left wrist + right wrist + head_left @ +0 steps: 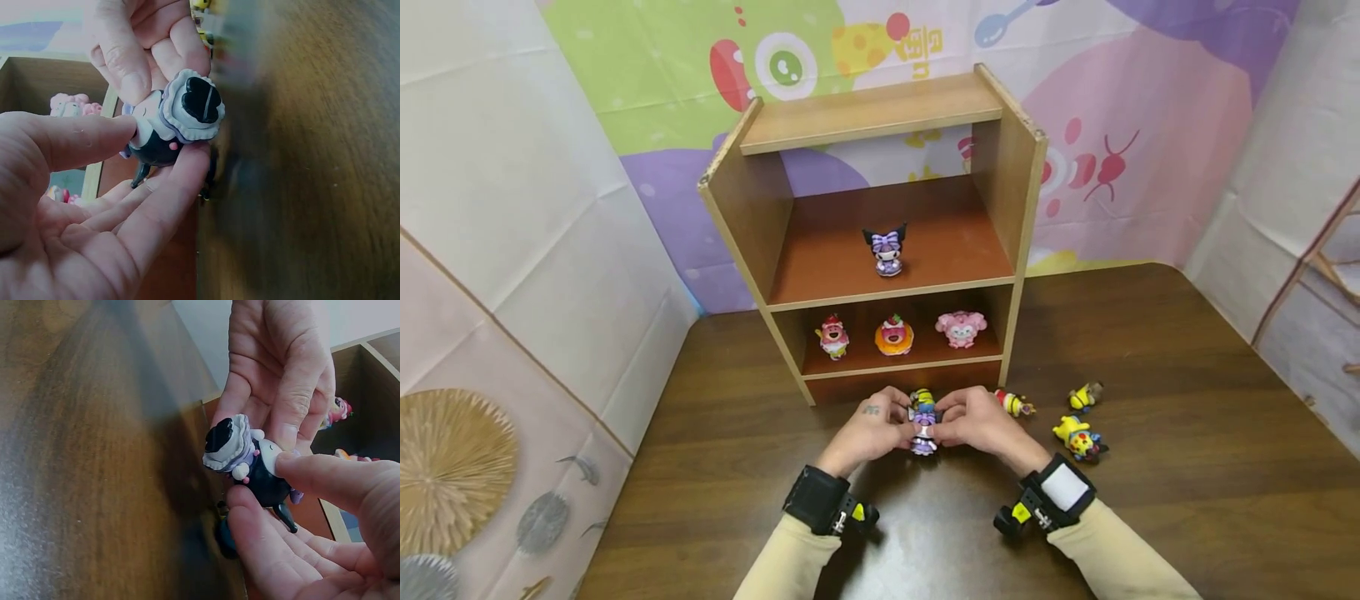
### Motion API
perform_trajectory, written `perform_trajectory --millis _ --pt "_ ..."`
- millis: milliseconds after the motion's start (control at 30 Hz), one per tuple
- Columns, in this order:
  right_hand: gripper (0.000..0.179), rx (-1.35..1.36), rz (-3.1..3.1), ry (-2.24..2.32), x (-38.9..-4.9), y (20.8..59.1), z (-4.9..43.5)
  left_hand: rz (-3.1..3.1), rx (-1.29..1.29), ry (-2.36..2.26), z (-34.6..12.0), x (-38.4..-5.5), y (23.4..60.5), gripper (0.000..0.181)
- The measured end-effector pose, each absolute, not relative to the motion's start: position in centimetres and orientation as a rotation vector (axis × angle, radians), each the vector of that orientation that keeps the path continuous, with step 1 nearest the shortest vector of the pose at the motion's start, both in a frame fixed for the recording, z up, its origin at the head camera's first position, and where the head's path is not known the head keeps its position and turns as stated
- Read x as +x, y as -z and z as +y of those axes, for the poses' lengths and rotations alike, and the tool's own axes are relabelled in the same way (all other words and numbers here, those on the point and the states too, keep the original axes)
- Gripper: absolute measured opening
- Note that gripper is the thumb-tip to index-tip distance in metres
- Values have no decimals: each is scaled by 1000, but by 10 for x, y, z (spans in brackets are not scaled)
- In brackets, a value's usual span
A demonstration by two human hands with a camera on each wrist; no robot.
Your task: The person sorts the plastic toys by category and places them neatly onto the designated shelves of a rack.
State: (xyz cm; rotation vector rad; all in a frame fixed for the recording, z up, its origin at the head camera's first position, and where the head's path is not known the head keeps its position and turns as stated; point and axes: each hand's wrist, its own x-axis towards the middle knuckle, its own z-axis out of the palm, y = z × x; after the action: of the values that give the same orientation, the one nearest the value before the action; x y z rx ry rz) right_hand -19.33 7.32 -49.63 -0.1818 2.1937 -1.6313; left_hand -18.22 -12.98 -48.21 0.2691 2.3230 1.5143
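Wooden shelf unit [1011,167]. Upper compartment: purple-bowed figurine [887,254]. Lower, left to right: red-capped bear [833,337], orange-ringed bear [894,336], pink figurine [961,329]. Held figurine [923,422]: near side of unit, pinched by left hand [874,427] and right hand [981,423]; long axis near–far, head far, base near.

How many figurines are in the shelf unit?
4: black-eared figurine on the upper shelf; on the lower shelf, left to right, red-topped figurine, orange-ringed figurine, pink figurine. Others may hide behind.
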Motion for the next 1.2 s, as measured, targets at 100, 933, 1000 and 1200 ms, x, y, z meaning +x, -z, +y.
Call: perform_trajectory --millis 100,933,1000,1200 --pt "42 -200 2233 1615 -194 492 73 2353 283 -1521 -131 -183 479 38" --pt "40 -341 2365 1841 -194 476 63 2648 440 -1554 -135 -181 459 39" --pt "40 -364 2380 1852 -194 473 62 2651 449 -1566 -135 -181 456 39" --pt "38 -392 2435 1836 -193 464 62 2655 474 -1617 -134 -179 448 37"
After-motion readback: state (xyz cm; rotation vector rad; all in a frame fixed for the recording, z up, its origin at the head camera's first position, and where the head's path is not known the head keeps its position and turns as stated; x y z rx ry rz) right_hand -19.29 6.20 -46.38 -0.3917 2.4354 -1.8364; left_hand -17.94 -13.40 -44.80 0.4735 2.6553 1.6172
